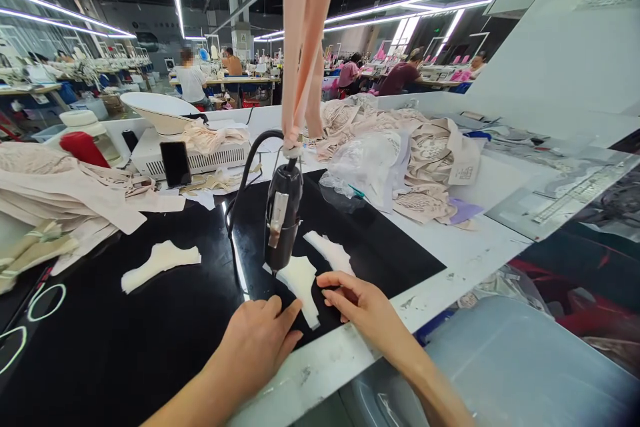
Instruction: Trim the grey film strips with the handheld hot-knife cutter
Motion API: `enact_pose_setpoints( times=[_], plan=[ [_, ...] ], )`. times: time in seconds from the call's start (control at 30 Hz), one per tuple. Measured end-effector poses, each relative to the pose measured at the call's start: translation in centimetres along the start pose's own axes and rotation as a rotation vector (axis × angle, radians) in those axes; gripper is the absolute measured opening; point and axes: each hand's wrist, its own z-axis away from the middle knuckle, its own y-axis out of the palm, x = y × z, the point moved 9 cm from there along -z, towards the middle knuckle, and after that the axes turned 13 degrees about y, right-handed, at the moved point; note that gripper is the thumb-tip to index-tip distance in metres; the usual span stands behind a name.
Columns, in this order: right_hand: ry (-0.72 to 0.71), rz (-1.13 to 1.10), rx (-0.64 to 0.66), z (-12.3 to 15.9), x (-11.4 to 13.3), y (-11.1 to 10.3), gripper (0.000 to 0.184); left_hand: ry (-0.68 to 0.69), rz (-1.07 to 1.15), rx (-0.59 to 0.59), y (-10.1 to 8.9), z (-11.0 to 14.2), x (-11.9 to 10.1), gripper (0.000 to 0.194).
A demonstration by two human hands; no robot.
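A cream foam-like fabric piece (300, 279) lies flat on the black mat (175, 340), in front of my hands. My left hand (263, 337) rests at its near left side, with the index fingertip on the piece's edge and the thumb stretched out below. Beside the piece's right edge is my right hand (357, 300), thumb and index finger apart with nothing seen between them. A black corded hand tool (283, 220) hangs tip down just over the piece's far left part, covering some of it. Further right lies another cream piece (333, 253), partly behind my right fingers.
One more cream piece (160, 263) lies at left. Scissors (40, 310) are at the left edge. Peach fabric strips (303, 47) suspend the tool. A phone (175, 164), a white scale (145, 153), beige fabric heaps (80, 187) and a plastic bag (367, 160) stand behind.
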Motion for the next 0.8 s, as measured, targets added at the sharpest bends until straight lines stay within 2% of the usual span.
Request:
enact_pose_setpoints(
  times=[0.2,0.4,0.67,0.8],
  plan=[
    [-0.053,0.12,-0.027,0.9,-0.1,0.1,0.02,0.017,0.024,0.018,0.0,0.0,-0.2,0.042],
    [-0.076,0.213,0.017,1.7,0.1,1.0,0.016,0.015,0.022,0.037,0.0,0.0,-0.1,0.042],
    [-0.084,0.311,0.022,1.8,0.2,2.2,0.025,0.003,0.016,0.033,0.1,-0.1,-0.1,0.043],
    [-0.081,0.336,-0.002,1.5,0.5,2.6,0.021,-0.003,-0.006,0.02,0.2,-0.1,-0.1,0.043]
  ],
)
